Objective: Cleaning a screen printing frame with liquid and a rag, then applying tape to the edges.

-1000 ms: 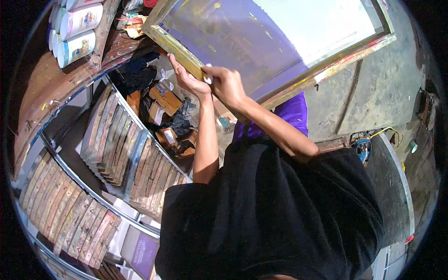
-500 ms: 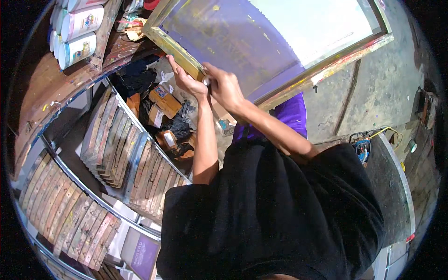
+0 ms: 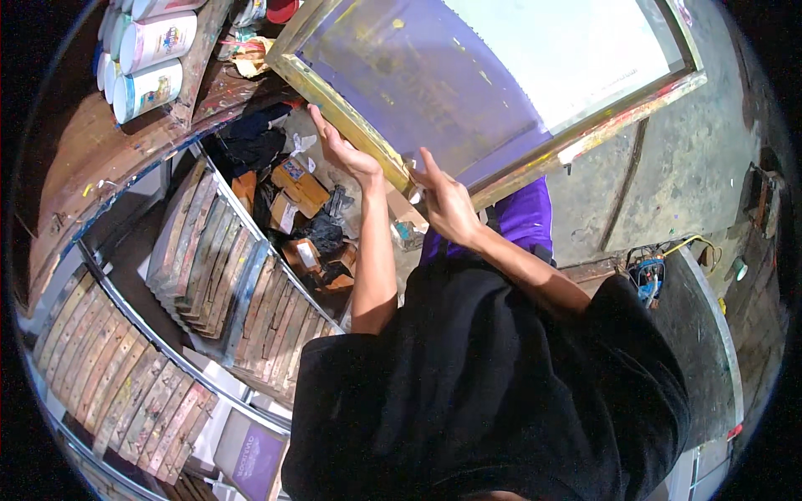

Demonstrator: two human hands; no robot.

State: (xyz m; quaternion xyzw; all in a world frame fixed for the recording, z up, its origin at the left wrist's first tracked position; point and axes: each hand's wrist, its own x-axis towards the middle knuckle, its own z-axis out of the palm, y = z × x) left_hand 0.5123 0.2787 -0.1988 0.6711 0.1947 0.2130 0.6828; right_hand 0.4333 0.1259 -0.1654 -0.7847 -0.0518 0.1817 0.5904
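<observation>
A large wooden screen-printing frame [image 3: 351, 119] slants across the top, its mesh [image 3: 426, 83] part purple and part bright white. Along its lower-left rail lies my left hand [image 3: 351, 159], palm up, with the fingers stretched out flat. At the frame's near corner, my right hand [image 3: 451, 207] has its index finger pointing up by the wood. Its other fingers curl around a small whitish thing [image 3: 416, 197], mostly hidden, whose kind I cannot make out.
Wooden frames [image 3: 213, 250] stand packed in a metal rack on the left. White tubs [image 3: 150, 90] sit on a stained wooden shelf [image 3: 75, 213]. Cardboard boxes [image 3: 299, 188] and black plastic litter the floor below. A grey tabletop [image 3: 585, 204] extends on the right.
My right hand has slid right and down along the rail to the near corner, away from my left hand. The left hand stays along the rail, and the view has shifted slightly.
</observation>
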